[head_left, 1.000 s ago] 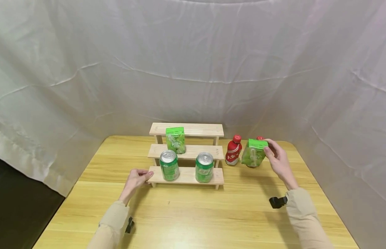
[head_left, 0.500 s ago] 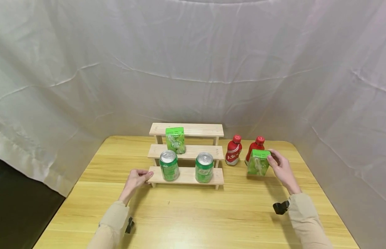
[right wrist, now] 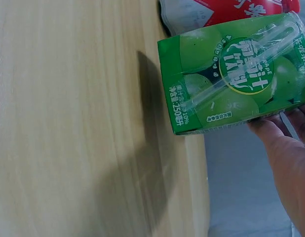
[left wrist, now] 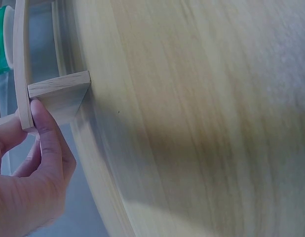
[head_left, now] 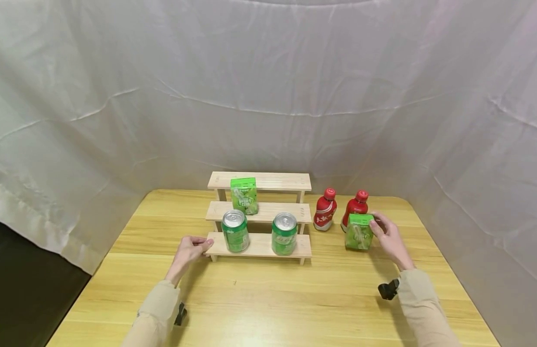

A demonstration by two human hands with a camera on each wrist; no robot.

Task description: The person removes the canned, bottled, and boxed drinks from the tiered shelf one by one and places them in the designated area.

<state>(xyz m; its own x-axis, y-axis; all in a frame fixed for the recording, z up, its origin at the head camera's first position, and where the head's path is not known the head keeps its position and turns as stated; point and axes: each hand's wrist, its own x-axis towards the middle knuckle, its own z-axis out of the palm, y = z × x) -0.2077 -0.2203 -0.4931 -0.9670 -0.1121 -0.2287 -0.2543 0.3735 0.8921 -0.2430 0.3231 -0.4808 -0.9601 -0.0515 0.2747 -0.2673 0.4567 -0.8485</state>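
– While the person's left hand [head_left: 188, 251] pinches the left end of a three-step stand of pale wood [head_left: 259, 180], what does the right hand [head_left: 391, 238] do?
– It holds a green rectangular juice carton [head_left: 359, 233] printed with grapes, thumb and fingers clamped on its upper right side.
– Where is that carton?
– Upright, right of the stand, at or just over the yellowish wooden table [head_left: 268, 299]; whether its base touches cannot be told. It partly hides a red-capped red bottle [head_left: 357, 206] behind it. A matching red bottle [head_left: 325, 212] stands between that one and the stand.
– And the left fingers?
– Clamped on the lowest step [head_left: 259, 245], thumb above, a finger beneath.
– What do the steps bear?
– Two green metal cans with silver tops [head_left: 236, 236] [head_left: 284, 238] stand apart on the lowest; another green carton [head_left: 244, 197] stands left of centre on the middle step [head_left: 283, 207].
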